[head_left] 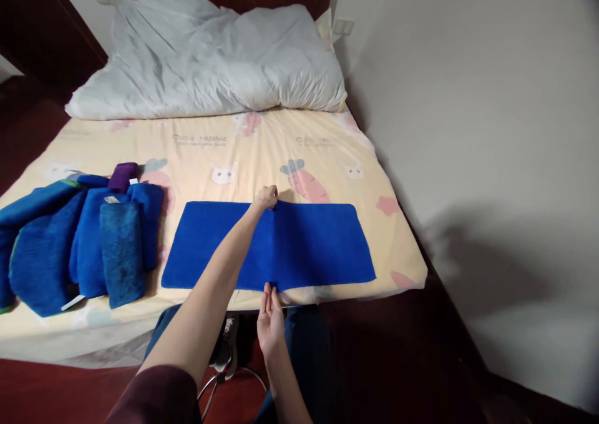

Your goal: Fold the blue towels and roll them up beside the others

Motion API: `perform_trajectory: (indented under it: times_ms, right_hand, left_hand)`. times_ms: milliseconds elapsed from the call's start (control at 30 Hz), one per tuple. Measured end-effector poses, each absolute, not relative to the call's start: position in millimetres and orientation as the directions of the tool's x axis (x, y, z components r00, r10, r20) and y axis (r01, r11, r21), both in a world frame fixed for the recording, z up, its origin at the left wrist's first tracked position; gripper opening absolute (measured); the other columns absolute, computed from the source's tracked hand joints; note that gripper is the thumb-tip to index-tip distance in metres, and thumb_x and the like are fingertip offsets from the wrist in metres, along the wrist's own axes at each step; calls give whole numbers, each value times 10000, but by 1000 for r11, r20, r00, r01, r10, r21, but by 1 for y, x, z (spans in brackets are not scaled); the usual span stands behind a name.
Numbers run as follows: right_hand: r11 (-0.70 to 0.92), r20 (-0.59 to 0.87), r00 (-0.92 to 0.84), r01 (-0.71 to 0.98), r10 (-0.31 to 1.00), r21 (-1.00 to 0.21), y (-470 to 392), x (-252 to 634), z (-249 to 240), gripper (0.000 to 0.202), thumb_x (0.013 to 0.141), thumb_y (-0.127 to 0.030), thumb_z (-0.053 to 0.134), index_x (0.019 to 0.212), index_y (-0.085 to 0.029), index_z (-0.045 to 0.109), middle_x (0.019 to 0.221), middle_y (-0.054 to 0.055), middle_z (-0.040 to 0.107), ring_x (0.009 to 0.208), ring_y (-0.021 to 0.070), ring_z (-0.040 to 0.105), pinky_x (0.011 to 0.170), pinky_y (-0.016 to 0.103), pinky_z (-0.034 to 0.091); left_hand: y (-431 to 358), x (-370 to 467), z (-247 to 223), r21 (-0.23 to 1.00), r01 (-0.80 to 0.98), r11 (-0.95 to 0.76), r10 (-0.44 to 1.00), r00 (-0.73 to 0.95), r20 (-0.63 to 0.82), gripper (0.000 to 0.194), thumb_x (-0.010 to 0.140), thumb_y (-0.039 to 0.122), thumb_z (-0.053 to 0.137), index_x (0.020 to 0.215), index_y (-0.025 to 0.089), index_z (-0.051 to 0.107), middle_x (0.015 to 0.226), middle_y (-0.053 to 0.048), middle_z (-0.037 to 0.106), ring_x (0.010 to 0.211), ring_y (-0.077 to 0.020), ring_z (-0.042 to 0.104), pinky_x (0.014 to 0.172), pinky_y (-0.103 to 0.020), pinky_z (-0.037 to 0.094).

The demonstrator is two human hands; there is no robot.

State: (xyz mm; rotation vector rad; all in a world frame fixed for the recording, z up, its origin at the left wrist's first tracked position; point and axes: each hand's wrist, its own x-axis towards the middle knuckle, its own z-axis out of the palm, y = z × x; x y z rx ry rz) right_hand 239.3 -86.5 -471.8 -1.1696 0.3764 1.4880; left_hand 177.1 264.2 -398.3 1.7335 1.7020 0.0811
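Observation:
A blue towel (322,243) lies spread out across the front of the bed, its long side running left to right. At the middle of its far edge, my left hand (266,197) pinches the cloth, raising a small ridge there. My right hand (270,318), palm turned up, grips the middle of the near edge between thumb and fingers, just over the bed's front edge. The ridge runs between the two hands, and the towel's left and right halves rest flat on the sheet.
Several folded blue towels (88,243) and a small purple cloth (123,177) are piled on the left. A pale quilt (210,62) lies bunched at the headboard. The patterned sheet (262,143) covers the mattress. A white wall (468,130) stands close on the right.

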Motion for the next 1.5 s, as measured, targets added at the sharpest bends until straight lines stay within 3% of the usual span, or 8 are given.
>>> perform_trajectory:
  times_ms: [233,433,600,767,967,1167,1300,1500]
  right_hand:
    - [-316,-774,140,-857,617,-407,-92,243,-466,156,915,-304,693,1024,-200,734,1221,95,779,1336,193,661,1183,354,530]
    - [-326,-720,221,-779,657,-536,-109,244,-450,170,871,-393,757,939,-245,708,1018,27,798,1057,183,774,1080,355,588]
    - [-279,-494,532,-434,688,-856,-114,269,-422,349,790,-554,790,739,-231,667,671,-30,651,703,158,667,717,260,583]
    - [-164,-172,674,-76,719,-983,-108,314,-363,512,792,-713,711,784,-202,695,694,2,661,707,181,614,663,278,512]
    - [117,174,691,129,702,-985,-78,360,-276,639,760,-807,692,741,-171,626,695,37,651,740,198,629,740,321,536]
    - [412,456,620,225,638,-883,-40,383,-174,655,771,-645,799,1169,-149,640,1119,155,739,1061,259,729,947,399,599]
    - [490,550,498,261,670,-832,-25,380,-118,566,791,-610,801,1099,-145,706,1015,130,774,992,252,749,920,389,612]
    - [487,523,402,195,752,-851,-38,359,-85,582,628,-624,916,939,-151,779,907,113,794,885,241,757,862,383,610]
  left_hand:
    - [256,175,-404,567,817,103,929,125,-349,237,983,141,540,1189,163,654,880,-71,730,629,-139,689,730,-249,567]
    - [248,172,-376,650,754,98,953,117,-280,191,976,157,559,1140,155,657,803,-56,725,639,-144,684,784,-260,571]
    - [228,162,-315,753,653,81,974,107,-198,123,969,140,568,1065,148,644,829,-57,745,603,-135,681,718,-256,576]
    - [195,142,-239,869,493,33,992,89,-88,26,959,162,604,977,144,602,818,-53,722,586,-133,688,631,-251,583]
    - [145,95,-156,946,287,-150,987,91,129,210,816,270,807,821,142,640,684,-16,652,618,-128,647,563,-214,517]
    - [99,40,-95,952,76,-295,955,-13,297,238,735,282,846,817,115,697,690,-35,686,630,-131,652,571,-217,503]
    - [72,8,-68,925,8,-379,923,-76,378,299,719,311,880,854,98,717,724,-45,708,653,-137,673,697,-284,583]
    - [26,-35,-58,922,64,-381,913,-133,386,295,749,331,861,884,95,744,744,-56,718,674,-141,669,724,-287,573]
